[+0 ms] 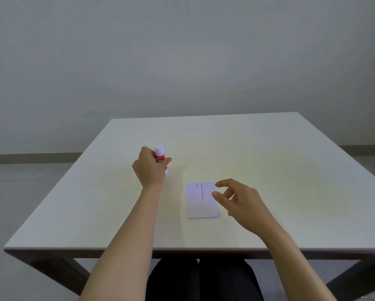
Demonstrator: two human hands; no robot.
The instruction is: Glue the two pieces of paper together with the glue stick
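Apparently late, or barely begun: cannot tell. Left hand [148, 168] wrapped around capped red glue stick [159, 156], upright on table [269, 153]. Right hand [236, 197], fingers apart, at paper [200, 199] edge. Second sheet not separately visible; possibly stacked.

Quick count: one glue stick [159, 157] left of centre in the frame, one visible sheet of paper [201, 200] just right of centre (can't tell if there's another under it), one table [269, 161], two hands, left hand [149, 169] and right hand [240, 199]
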